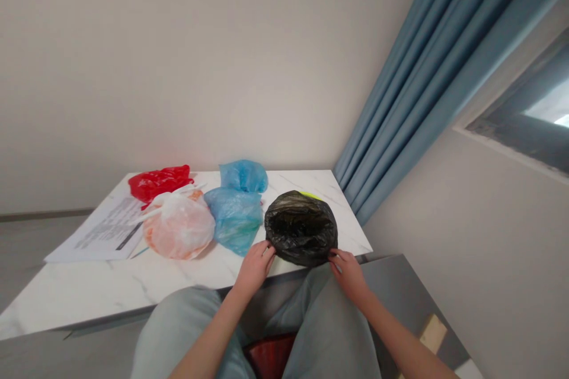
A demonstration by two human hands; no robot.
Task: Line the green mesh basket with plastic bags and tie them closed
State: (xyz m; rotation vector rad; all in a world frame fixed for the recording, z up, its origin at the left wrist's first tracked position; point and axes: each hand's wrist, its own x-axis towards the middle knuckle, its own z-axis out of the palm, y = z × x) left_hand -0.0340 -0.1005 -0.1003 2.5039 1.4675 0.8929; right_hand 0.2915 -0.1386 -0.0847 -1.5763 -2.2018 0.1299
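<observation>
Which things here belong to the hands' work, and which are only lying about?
In the work: crumpled black plastic bag, left hand, right hand.

Lying about: red plastic bag, light-blue plastic bag, blue-green plastic bag, white-orange plastic bag, printed paper sheets.

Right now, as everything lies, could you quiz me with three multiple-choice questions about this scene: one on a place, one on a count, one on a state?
1. Where does the white bag with orange inside lie?
A. On the floor
B. Between the papers and the blue bags
C. Against the blue curtain

2. How many blue bags are on the table?
A. One
B. Three
C. Two

3. What are the hands doing?
A. The left hand and right hand both touch the black bag
B. Both lift the red bag
C. Both press on the papers

Answers:
1. B, since it sits on the table with the papers to one side and the blue bags to the other.
2. C, since one blue bag lies behind the other.
3. A, since the fingers of each hand meet the black bag's edge.
</observation>
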